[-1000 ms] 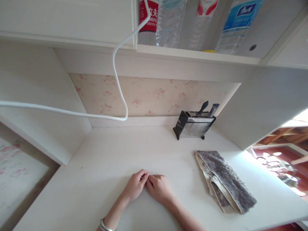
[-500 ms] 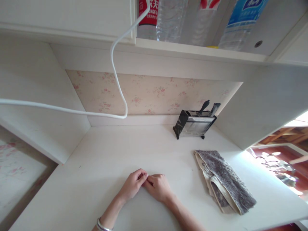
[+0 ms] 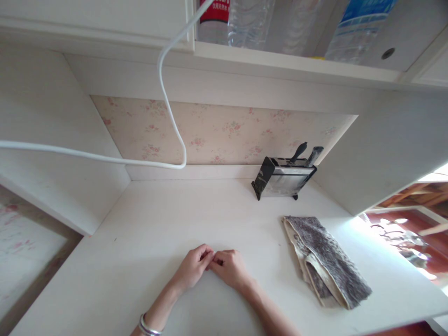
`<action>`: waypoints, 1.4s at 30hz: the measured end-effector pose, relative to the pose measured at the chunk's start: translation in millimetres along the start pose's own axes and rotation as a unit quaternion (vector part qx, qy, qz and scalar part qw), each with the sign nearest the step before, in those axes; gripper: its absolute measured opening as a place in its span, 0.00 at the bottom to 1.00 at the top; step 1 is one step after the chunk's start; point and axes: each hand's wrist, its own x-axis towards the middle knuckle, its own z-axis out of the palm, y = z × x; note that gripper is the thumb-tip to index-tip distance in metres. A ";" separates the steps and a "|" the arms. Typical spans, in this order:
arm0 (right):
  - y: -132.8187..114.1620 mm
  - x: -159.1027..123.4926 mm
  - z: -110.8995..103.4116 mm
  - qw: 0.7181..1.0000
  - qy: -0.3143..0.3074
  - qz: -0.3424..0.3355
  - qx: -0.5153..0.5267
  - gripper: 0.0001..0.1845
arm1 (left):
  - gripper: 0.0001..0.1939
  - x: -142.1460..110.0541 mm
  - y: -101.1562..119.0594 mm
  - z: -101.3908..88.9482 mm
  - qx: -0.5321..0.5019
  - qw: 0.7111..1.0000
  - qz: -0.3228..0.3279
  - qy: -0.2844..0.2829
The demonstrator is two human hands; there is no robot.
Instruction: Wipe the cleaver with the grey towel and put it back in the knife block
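Note:
My left hand (image 3: 194, 266) rests on the white countertop (image 3: 168, 214) with its fingers curled and the thumb against them. A silver bangle (image 3: 149, 325) circles that wrist. My right hand (image 3: 229, 268) is beside it in a loose fist, and the fingertips of the two hands touch. No object shows in either hand, though the palms are hidden. To the right of my right hand lies a folded grey-brown towel (image 3: 327, 259) with a beige edge, apart from the hand.
A black and silver knife block (image 3: 285, 182) with two handles stands at the back right. A white cable (image 3: 168, 107) crosses the upper left. Overhead, several plastic bottles (image 3: 248, 25) stand in an open cabinet (image 3: 280, 60). White panels close off both sides.
The view has tilted slightly downward, so the bottles sit higher in the picture. My hands stay together, with the fingers shifting only a little. Towel and knife block remain in place.

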 end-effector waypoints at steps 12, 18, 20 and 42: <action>6.7 1.7 2.8 0.999 0.010 -0.014 -0.031 0.13 | 0.18 3.7 -2.0 8.3 0.033 0.999 0.020 0.032; 6.2 1.5 0.7 0.999 0.007 -0.013 -0.042 0.14 | 0.18 4.3 -4.7 11.0 0.050 0.998 0.009 0.047; 5.3 1.3 -0.3 0.999 0.004 -0.014 -0.045 0.14 | 0.18 4.3 -4.0 11.7 0.050 0.997 0.004 0.053; -5.1 -0.5 -0.6 0.993 0.020 -0.060 -0.102 0.18 | 0.18 1.6 3.5 11.8 0.026 0.995 -0.027 0.090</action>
